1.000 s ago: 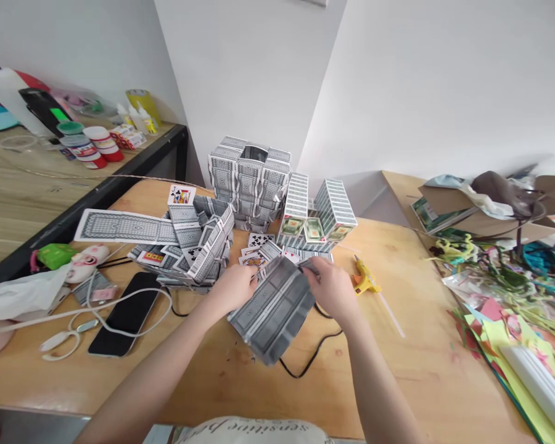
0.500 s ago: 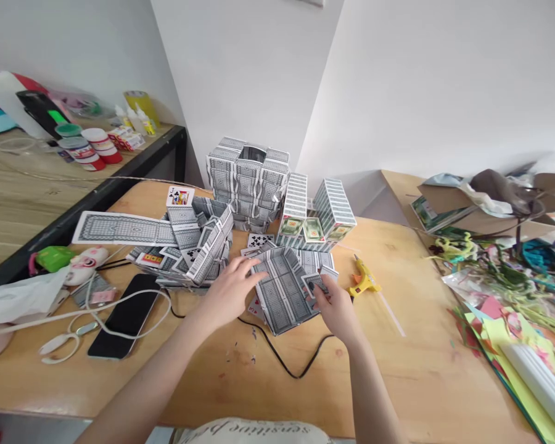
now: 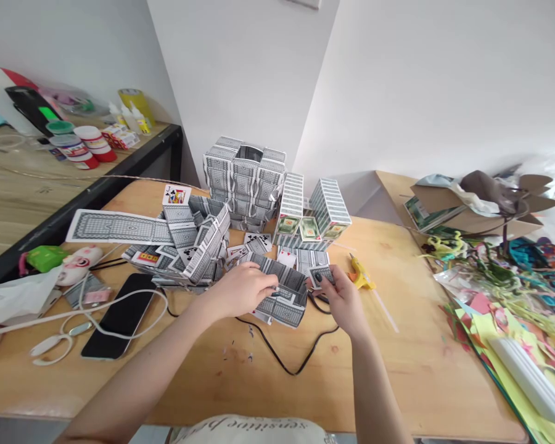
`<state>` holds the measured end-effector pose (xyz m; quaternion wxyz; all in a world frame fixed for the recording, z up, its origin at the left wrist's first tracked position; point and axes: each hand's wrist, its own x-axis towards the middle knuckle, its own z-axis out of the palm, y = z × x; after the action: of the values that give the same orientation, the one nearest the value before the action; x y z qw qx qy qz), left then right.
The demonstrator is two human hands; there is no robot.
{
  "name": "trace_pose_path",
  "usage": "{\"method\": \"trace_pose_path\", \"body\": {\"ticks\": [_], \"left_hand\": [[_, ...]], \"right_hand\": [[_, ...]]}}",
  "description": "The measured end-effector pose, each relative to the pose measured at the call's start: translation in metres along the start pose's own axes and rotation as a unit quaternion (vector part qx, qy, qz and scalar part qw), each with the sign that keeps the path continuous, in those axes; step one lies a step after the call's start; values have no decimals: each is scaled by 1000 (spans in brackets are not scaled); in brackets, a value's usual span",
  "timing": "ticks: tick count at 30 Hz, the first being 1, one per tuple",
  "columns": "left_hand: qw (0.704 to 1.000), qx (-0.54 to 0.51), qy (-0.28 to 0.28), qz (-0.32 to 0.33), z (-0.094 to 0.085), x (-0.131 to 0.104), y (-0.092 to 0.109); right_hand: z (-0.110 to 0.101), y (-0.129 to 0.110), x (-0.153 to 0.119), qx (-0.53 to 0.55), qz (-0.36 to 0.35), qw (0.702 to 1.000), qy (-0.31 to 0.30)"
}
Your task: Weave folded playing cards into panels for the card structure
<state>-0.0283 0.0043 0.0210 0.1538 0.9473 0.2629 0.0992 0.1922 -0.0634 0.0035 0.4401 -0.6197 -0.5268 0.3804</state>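
A box-like piece built of grey-backed playing cards (image 3: pixel 283 296) rests on the wooden table (image 3: pixel 398 370) in front of me. My left hand (image 3: pixel 240 288) grips its near-left wall, fingers curled over the rim. To the right of the piece, my right hand (image 3: pixel 340 296) pinches a small folded card (image 3: pixel 321 274) at the fingertips. Behind them stand a tall card tower (image 3: pixel 245 182) and two slanted card blocks (image 3: pixel 312 213). A collapsed heap of card pieces (image 3: pixel 189 240) lies to the left.
A yellow glue gun (image 3: pixel 361 274) lies right of my hands, its black cord (image 3: pixel 282 361) looping toward me. A black phone (image 3: pixel 118 314) and white cable lie at left. Coloured paper scraps (image 3: pixel 504 308) crowd the right side. Jars and bottles stand on the side desk (image 3: pixel 87 145).
The card piece has gone from held up and tilted to lying on the table, farther from me. My left hand shifted onto its rim; my right hand let go and now pinches a small card.
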Motion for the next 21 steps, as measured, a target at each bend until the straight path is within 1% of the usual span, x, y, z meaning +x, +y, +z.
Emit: {"method": "trace_pose_path", "body": {"ticks": [2, 4, 6, 11, 13, 15, 19, 21], "left_hand": [[1000, 10, 8, -8, 3, 3, 2], [1000, 13, 19, -6, 9, 5, 4], [999, 13, 36, -7, 13, 6, 7], [997, 36, 73, -16, 17, 5, 14], [996, 48, 75, -14, 22, 2, 17], [997, 56, 57, -9, 32, -3, 22], [998, 69, -8, -7, 58, -19, 30], [996, 88, -30, -15, 66, -24, 32]], "right_hand": [[-2, -4, 0, -59, -10, 998, -15], [-2, -7, -3, -139, -18, 990, -27], [-1, -8, -6, -189, -27, 981, -38], [0, -10, -11, -206, -35, 977, -46], [-1, -9, -12, -210, -36, 976, -41], [-1, -7, -14, -209, -36, 976, -40], [0, 0, -17, -199, -20, 979, -33], [1, 4, -18, -195, -8, 980, -23]]}}
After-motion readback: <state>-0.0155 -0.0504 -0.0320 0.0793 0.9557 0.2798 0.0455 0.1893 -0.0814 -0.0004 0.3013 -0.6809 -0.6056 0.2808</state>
